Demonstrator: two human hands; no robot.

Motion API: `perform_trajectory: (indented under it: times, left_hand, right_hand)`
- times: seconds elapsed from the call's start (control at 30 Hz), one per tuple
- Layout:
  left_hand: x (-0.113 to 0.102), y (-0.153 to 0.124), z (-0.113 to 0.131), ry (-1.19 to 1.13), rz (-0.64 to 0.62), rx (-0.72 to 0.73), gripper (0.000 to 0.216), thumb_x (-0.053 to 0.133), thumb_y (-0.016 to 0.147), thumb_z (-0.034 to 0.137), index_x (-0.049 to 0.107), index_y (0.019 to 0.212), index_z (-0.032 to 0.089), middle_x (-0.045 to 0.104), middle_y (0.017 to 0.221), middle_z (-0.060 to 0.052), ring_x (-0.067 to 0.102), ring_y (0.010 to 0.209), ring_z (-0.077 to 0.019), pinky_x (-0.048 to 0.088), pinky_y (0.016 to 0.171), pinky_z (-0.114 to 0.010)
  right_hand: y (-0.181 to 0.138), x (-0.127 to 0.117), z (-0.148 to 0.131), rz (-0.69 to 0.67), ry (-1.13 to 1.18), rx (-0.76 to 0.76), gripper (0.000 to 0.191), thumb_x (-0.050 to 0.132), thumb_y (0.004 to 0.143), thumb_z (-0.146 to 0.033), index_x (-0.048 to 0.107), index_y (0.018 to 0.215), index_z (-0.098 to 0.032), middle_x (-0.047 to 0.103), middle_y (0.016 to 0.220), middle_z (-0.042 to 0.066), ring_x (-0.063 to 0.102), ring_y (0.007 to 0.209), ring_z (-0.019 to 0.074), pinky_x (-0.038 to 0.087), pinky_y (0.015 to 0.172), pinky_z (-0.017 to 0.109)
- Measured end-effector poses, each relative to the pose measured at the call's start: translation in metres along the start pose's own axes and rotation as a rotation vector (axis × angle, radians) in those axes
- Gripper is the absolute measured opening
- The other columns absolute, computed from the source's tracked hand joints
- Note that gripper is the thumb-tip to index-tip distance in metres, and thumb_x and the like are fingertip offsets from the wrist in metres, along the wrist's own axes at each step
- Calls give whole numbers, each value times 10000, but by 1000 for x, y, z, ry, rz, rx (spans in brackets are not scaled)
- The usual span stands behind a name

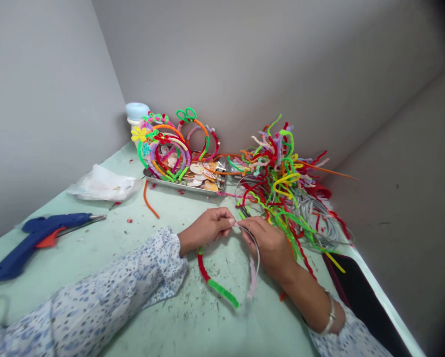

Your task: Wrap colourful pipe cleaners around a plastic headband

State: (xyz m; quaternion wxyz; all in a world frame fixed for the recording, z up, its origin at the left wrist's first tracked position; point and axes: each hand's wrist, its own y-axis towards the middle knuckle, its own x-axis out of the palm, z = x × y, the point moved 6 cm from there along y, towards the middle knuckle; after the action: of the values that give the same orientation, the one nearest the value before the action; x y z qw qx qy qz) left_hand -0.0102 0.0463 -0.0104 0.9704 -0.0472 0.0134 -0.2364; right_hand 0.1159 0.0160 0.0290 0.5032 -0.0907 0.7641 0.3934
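Observation:
Above the table, a curved headband [204,270] hangs between my hands. Its left end is covered in red and green pipe cleaner, while the right side shows bare grey band. My left hand [212,224] is closed in a pinch on the top of the headband, at a pale pink bit. Close beside it, my right hand [269,245] is closed with its fingertips at the same spot, and the band curves down past its fingers. A pale pink pipe cleaner [252,277] dangles below the right hand; its upper part is hidden by the fingers.
A tangled heap of coloured pipe cleaners [282,173] lies behind my right hand, beside a grey coil [311,218]. Finished headbands [170,148] stand in a metal tray [185,188]. On the left are a blue glue gun [51,233] and a plastic bag [103,183]. A dark tray [356,292] sits right.

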Motion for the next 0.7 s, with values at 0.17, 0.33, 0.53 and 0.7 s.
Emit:
perform_trajectory:
  times: [0.17, 0.33, 0.53, 0.7]
  left_hand:
    - [0, 0, 0, 4, -9, -39, 261, 514, 783, 406, 489, 744, 150, 461, 552, 41, 322, 402, -41, 234, 388, -164]
    - [1, -1, 0, 8, -45, -61, 263, 525, 774, 409, 493, 749, 149, 466, 557, 42, 317, 391, -38, 236, 380, -164]
    - [1, -2, -2, -25, -95, -74, 247, 538, 768, 398, 491, 752, 157, 465, 549, 49, 310, 378, -36, 224, 369, -169]
    - [3, -2, 0, -42, -108, -51, 228, 538, 775, 378, 495, 752, 154, 459, 546, 51, 312, 388, -35, 226, 377, -168]
  right_hand:
    - [-2, -2, -2, 2, -115, -80, 233, 435, 882, -154, 623, 1016, -183, 657, 938, 72, 616, 801, 152, 441, 686, 246]
    - [-5, -2, -3, 15, -150, -164, 237, 436, 888, -164, 618, 1040, -177, 660, 977, 91, 616, 841, 166, 443, 708, 260]
    - [-8, -4, -4, 43, -139, -211, 222, 456, 882, -159, 624, 1027, -169, 668, 990, 88, 615, 850, 165, 454, 732, 268]
    - [-7, -4, -2, 32, -62, -182, 228, 454, 880, -162, 625, 1029, -179, 661, 988, 85, 611, 872, 167, 459, 748, 273]
